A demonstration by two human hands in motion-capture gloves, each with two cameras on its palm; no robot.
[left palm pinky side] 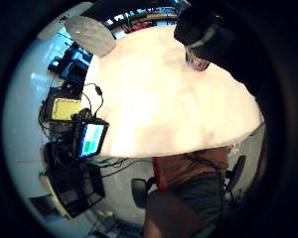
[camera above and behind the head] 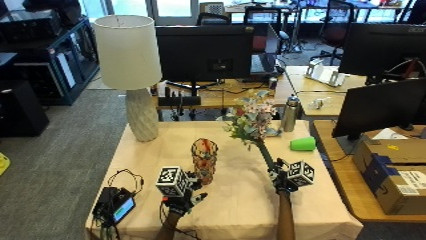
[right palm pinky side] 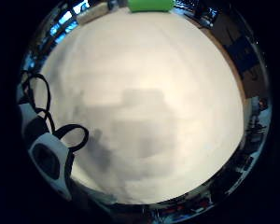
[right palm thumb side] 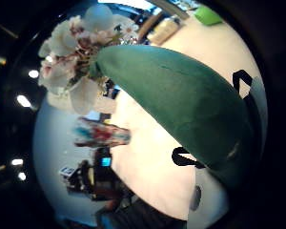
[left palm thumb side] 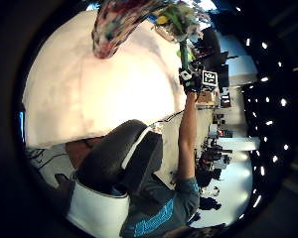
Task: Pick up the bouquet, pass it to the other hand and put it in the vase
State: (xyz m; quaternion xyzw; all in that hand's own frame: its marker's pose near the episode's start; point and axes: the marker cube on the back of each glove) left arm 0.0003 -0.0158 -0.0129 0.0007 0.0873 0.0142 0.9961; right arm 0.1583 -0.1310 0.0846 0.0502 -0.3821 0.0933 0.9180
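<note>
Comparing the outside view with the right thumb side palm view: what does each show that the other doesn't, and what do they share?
Only the outside view shows the lamp, the metal bottle, the small screen device at the table's corner, the left hand beside the vase, and the right hand gripping the bouquet's stem, raised above the table.

Only the right thumb palm view shows the bouquet's green wrapped stem close up, filling much of the picture.

Both show the bouquet's pale flowers, the patterned vase, the green cup and the table's cloth.
</note>
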